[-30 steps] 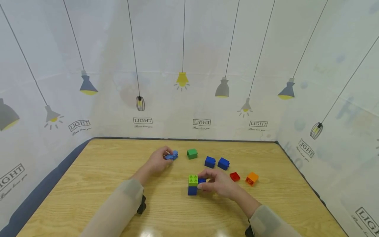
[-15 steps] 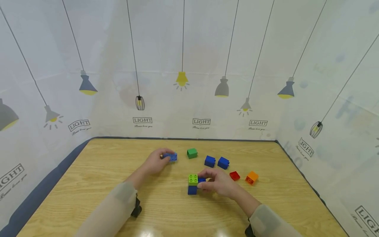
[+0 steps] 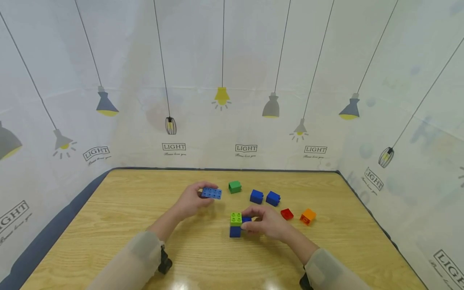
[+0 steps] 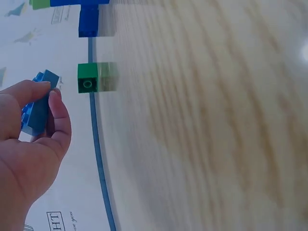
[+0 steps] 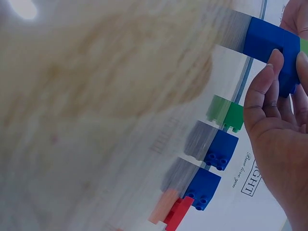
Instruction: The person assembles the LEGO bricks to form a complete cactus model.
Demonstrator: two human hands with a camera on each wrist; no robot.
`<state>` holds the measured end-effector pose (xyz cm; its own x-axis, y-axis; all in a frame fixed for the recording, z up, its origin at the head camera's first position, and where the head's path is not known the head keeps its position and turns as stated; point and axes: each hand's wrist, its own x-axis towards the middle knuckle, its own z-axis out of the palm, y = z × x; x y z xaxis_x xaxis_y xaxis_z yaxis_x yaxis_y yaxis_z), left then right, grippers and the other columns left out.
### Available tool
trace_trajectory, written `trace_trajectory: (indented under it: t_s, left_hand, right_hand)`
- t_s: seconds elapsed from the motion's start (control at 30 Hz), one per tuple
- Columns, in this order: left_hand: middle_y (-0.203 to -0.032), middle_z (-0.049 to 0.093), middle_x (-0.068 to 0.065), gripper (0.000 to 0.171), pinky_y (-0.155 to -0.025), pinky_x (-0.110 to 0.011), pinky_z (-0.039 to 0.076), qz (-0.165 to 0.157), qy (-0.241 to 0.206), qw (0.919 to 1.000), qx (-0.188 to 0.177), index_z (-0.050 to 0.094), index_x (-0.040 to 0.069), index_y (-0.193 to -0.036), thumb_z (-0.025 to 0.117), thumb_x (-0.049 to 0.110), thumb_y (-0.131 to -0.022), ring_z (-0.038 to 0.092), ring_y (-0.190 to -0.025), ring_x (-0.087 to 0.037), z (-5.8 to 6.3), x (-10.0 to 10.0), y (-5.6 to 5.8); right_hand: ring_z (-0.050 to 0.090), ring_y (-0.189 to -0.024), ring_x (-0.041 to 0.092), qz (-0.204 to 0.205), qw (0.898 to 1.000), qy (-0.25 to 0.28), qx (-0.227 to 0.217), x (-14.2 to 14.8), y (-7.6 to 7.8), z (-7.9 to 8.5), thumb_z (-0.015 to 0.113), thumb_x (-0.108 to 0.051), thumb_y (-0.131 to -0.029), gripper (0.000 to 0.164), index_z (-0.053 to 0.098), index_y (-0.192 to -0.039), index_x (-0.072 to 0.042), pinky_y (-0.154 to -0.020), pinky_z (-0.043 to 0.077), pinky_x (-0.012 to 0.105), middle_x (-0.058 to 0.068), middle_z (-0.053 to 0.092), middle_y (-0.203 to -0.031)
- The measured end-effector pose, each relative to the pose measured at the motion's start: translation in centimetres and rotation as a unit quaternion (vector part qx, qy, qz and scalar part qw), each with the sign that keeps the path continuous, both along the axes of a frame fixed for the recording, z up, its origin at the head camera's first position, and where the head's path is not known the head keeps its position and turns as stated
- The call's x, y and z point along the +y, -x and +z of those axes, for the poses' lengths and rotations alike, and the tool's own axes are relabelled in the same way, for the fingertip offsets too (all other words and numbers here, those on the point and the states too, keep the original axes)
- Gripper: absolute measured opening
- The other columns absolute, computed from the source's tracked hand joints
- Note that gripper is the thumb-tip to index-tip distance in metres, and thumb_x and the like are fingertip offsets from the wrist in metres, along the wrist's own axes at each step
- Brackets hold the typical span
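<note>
My left hand (image 3: 190,200) grips a light blue building brick (image 3: 211,193) between thumb and fingers, its rows of studs showing. In the left wrist view the light blue brick (image 4: 39,113) has its smooth side in sight. Near the middle of the table stands a small stack: a lime green brick (image 3: 236,218) and, below it, a dark blue brick (image 3: 235,232). Another dark blue brick (image 3: 247,220) juts from the stack's right side, pinched by my right hand (image 3: 271,224). The right fingers partly cover it. In the right wrist view, two joined dark blue bricks (image 5: 263,38) show.
A green brick (image 3: 235,187) lies behind the stack, beyond my left hand. Two dark blue bricks (image 3: 256,196) lie to its right, then a thin red brick (image 3: 286,214) and an orange brick (image 3: 307,216). A printed curtain (image 3: 246,121) surrounds the wooden table (image 3: 203,257).
My left hand has turned the light blue brick so its studs face the head camera, and has drawn it slightly closer. The right hand stays on the stack.
</note>
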<state>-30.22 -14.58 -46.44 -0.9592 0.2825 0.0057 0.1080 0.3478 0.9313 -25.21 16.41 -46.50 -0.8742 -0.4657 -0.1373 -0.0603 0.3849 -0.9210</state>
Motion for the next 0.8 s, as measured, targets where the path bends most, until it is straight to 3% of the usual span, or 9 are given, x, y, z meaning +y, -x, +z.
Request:
trace_trajectory:
  t_s: [0.27, 0.5, 0.8]
  left_hand:
    - [-0.139, 0.069, -0.015, 0.040, -0.095, -0.038, 0.064, -0.010, -0.005, 0.9999, 0.012, 0.070, 0.016, -0.133, 0.086, 0.014, -0.096, 0.072, -0.118, -0.030, 0.5, 0.8, -1.2]
    - [-0.132, 0.071, -0.010, 0.037, -0.092, -0.034, 0.059, -0.051, -0.006, 0.9982, 0.030, 0.071, 0.017, -0.133, 0.085, 0.025, -0.099, 0.069, -0.110, -0.024, 1.6, 1.7, -2.6]
    - [-0.127, 0.073, -0.007, 0.035, -0.088, -0.033, 0.057, -0.085, -0.005, 0.9958, 0.033, 0.075, 0.026, -0.134, 0.084, 0.030, -0.100, 0.066, -0.107, -0.023, 1.8, 2.9, -4.3]
  right_hand:
    - [0.074, -0.100, 0.021, -0.001, 1.000, 0.001, -0.004, 0.0, 0.1, -0.1, 0.085, -0.023, -0.099, 0.035, 0.075, -0.130, -0.010, -0.087, 0.070, 0.037, 0.014, 0.074, -0.131]
    - [0.074, -0.099, 0.020, 0.005, 1.000, 0.005, -0.001, 0.2, 0.1, 0.0, 0.085, -0.024, -0.098, 0.037, 0.074, -0.131, -0.009, -0.087, 0.070, 0.038, 0.013, 0.074, -0.131]
    - [0.076, -0.099, 0.021, 0.012, 1.000, 0.013, -0.004, 0.1, 0.2, -0.2, 0.083, -0.024, -0.100, 0.035, 0.075, -0.130, -0.009, -0.088, 0.070, 0.039, 0.009, 0.075, -0.127]
